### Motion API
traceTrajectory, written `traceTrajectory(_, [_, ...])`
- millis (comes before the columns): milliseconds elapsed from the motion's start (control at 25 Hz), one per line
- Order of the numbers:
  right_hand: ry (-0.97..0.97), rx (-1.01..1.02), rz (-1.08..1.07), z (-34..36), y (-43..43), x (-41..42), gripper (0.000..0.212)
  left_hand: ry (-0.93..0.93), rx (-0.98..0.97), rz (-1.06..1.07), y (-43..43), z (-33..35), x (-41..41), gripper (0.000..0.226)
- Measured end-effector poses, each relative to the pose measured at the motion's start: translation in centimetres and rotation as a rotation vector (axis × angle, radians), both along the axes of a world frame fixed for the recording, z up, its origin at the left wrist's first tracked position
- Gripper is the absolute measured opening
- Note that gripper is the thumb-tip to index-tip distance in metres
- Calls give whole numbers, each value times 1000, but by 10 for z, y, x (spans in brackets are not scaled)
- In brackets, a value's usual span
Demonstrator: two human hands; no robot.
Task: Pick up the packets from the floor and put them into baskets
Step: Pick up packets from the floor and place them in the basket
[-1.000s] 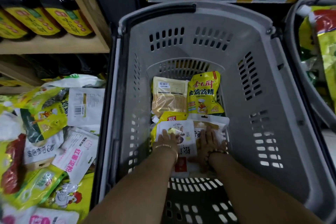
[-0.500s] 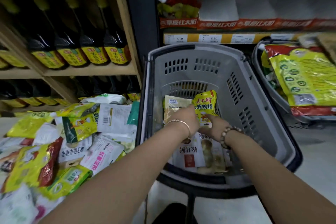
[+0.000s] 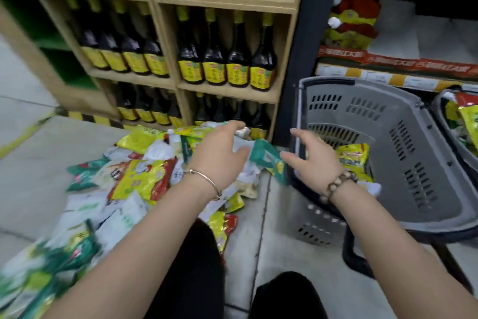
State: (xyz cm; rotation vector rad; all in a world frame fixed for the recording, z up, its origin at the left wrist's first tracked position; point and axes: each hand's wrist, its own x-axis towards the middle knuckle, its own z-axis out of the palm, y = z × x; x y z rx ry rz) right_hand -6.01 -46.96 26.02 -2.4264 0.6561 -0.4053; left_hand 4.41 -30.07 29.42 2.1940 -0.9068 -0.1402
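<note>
Clearly early going: a few packets (image 3: pixel 351 157) sit in the grey basket (image 3: pixel 413 163) (a second basket (image 3: pixel 441 101) at far right looks fuller), while the big pile (image 3: pixel 139 179) lies on the floor (image 3: pixel 51 163) beside it. Left hand (image 3: pixel 219 153) and right hand (image 3: pixel 314 161) hover over that pile, fingers spread, gripping nothing, a green packet (image 3: pixel 269 161) between them.

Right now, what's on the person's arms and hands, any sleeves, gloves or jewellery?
No sleeves or gloves: both forearms are bare. The left hand has a thin metal bangle at its wrist; the right hand has a bracelet of round brown beads.
</note>
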Motion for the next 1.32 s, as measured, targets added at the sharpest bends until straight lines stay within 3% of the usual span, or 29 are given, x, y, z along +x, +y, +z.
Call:
traceTrajectory(160, [-9, 57, 132, -18, 74, 39, 55, 26, -53, 156, 81, -9, 19, 43])
traceTrajectory(360, [221, 146, 225, -87, 136, 74, 55, 174, 64, 279, 149, -78, 33, 43])
traceTrajectory(680, [431, 240, 293, -208, 171, 112, 54, 446, 124, 463, 196, -203, 53, 39])
traceTrajectory(920, [599, 251, 360, -293, 198, 133, 53, 500, 259, 513, 217, -291, 54, 38])
traceTrajectory(1120, [712, 208, 121, -331, 232, 157, 83, 560, 252, 621, 231, -331, 37, 35])
traceTrajectory(1200, [701, 243, 213, -335, 246, 157, 61, 602, 219, 638, 234, -339, 26, 33])
traceTrajectory(1320, [480, 398, 307, -322, 256, 148, 20, 672, 75, 731, 241, -344, 20, 33])
